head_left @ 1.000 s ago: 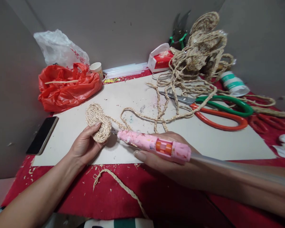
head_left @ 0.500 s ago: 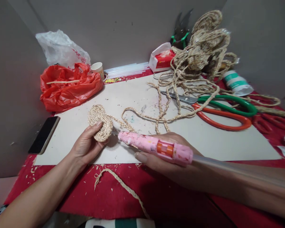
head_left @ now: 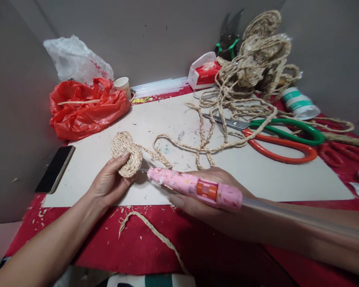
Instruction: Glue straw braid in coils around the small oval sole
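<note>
My left hand [head_left: 109,181] grips a small coiled oval of braided straw [head_left: 126,153] and tilts it up off the beige board [head_left: 257,175]. My right hand [head_left: 209,203] is wrapped around a pink glue gun [head_left: 197,187] with a clear glue stick trailing from its back. The gun's tip touches the lower right edge of the coil. A braided straw cord [head_left: 182,145] runs from the coil across the board to a big tangled pile of braid [head_left: 254,67] at the back right.
Large scissors with green and orange handles [head_left: 281,139] lie on the board's right. A black phone [head_left: 55,167] rests at the left edge. Red bag [head_left: 83,107], white bag, paper cup [head_left: 122,84], glue sticks [head_left: 160,87] and tissue pack [head_left: 203,73] line the back wall. Loose braid [head_left: 149,231] lies on the red cloth.
The glue gun's tip has stayed against the coil and shifted slightly downward along its edge. The left hand keeps its hold; the view drifted a little.
</note>
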Motion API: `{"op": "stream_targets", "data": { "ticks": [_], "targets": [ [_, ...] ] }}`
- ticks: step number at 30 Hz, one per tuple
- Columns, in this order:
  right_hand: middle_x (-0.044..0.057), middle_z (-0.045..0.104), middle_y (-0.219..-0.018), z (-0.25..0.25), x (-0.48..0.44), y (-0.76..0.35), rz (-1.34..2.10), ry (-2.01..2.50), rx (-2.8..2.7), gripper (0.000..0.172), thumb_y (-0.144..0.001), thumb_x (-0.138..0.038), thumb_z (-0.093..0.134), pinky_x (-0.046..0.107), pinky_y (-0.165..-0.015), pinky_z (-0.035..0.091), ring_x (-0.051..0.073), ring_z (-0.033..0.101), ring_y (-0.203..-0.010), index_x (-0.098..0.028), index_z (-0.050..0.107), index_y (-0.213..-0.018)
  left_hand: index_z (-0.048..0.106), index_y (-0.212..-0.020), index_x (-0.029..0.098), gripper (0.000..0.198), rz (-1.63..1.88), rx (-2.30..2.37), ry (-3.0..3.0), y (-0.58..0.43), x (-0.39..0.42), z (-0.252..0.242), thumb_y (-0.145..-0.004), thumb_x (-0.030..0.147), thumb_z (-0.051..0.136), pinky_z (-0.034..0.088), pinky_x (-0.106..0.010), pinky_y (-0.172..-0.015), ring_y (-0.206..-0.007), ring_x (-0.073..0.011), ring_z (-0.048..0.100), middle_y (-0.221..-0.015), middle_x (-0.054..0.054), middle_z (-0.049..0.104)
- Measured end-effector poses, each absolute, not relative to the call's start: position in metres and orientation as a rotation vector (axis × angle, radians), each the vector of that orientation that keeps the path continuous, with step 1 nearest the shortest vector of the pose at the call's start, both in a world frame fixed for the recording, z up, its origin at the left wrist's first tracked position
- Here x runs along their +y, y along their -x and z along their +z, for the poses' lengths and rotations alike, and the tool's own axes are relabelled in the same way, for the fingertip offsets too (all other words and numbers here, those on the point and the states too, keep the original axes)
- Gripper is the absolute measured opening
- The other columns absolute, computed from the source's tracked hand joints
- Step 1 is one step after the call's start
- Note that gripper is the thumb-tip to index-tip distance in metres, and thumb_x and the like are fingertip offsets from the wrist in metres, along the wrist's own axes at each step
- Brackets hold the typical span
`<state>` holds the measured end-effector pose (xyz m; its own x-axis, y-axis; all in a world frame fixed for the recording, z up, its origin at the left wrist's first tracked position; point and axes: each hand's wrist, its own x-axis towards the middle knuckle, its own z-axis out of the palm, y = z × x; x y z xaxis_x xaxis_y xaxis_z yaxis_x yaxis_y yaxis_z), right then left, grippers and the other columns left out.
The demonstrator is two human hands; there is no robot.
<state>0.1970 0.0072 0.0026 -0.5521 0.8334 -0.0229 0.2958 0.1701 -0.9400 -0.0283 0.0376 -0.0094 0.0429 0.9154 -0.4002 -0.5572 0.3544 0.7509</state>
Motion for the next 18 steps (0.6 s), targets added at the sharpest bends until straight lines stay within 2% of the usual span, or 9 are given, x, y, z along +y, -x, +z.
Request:
{"op": "stream_targets", "data": {
  "ticks": [12, 18],
  "targets": [
    [-0.006, 0.037, -0.050, 0.0015, 0.0074, -0.1960, 1.377, 1.050, -1.979, 0.041, -0.085, -0.042, 0.055, 0.021, -0.040, 0.026, 0.006, 0.032, -0.043, -0.019, 0.036, -0.057, 0.069, -0.086, 0.008, 0.011, 1.185, 1.008, -0.461, 0.0258, 0.0371, -0.0077, -0.076, 0.009, 0.066, 0.056, -0.023, -0.067, -0.067, -0.0121, 0.065, -0.081, -0.006, 0.071],
    [-0.005, 0.038, -0.049, 0.0040, 0.0093, -0.1947, 1.349, 1.019, -1.983, 0.035, -0.080, -0.036, 0.058, 0.024, -0.041, 0.025, 0.007, 0.031, -0.043, -0.019, 0.040, -0.054, 0.069, -0.084, 0.008, 0.011, 1.185, 0.994, -0.449, 0.0247, 0.0369, -0.0058, -0.073, 0.009, 0.068, 0.055, -0.020, -0.061, -0.064, -0.0110, 0.065, -0.078, -0.004, 0.071]
  ]
}}
